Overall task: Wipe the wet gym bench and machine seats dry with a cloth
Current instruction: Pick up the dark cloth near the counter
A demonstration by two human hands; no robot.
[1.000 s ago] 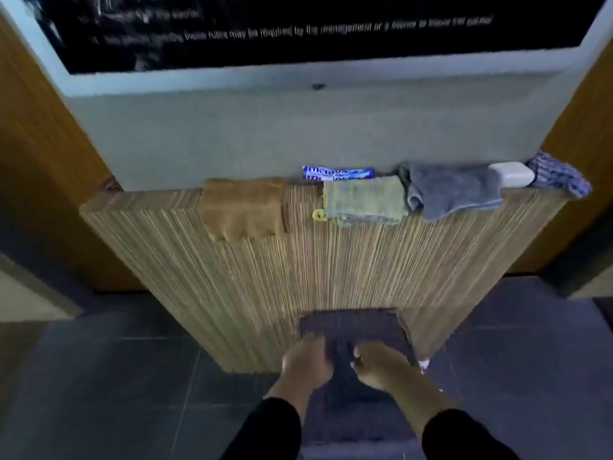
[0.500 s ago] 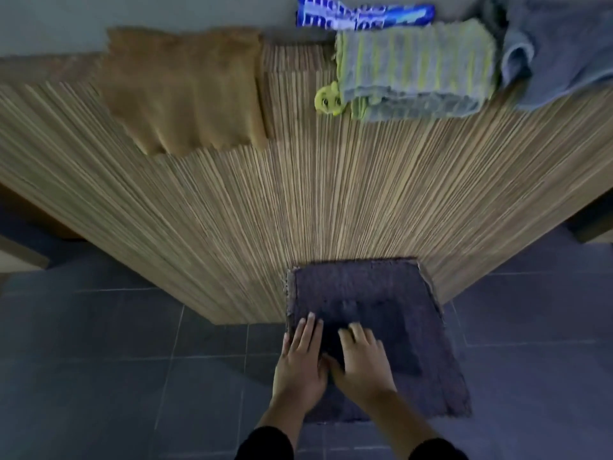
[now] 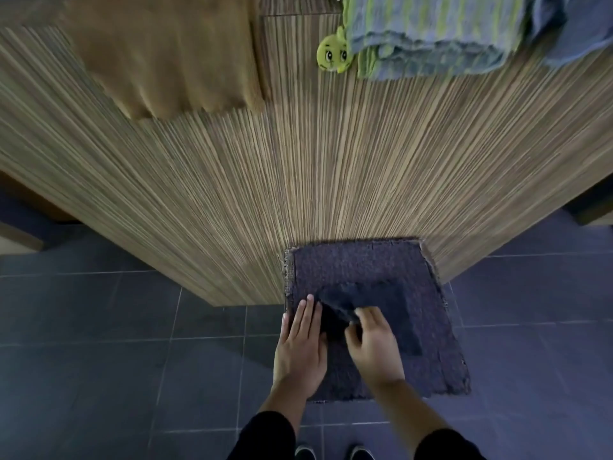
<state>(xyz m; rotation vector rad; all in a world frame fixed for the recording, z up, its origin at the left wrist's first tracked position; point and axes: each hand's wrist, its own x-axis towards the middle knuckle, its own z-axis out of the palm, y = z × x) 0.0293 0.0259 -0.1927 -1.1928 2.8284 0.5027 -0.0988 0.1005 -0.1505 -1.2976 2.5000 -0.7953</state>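
Note:
A dark folded cloth lies on a dark purple mat on the floor, at the foot of a wooden slatted counter. My left hand lies flat with straight fingers on the mat's left part, beside the cloth. My right hand has curled fingers that pinch the cloth's near left edge and lift it a little. No gym bench or machine seat is in view.
On the counter top lie a brown cloth, a grey-and-yellow striped towel with a small yellow-green toy face, and a grey cloth. Dark floor tiles surround the mat. My shoes show at the bottom.
The view has dropped closer to the floor. My right hand went from lying flat on the cloth to pinching its edge and lifting it. My left hand stays flat.

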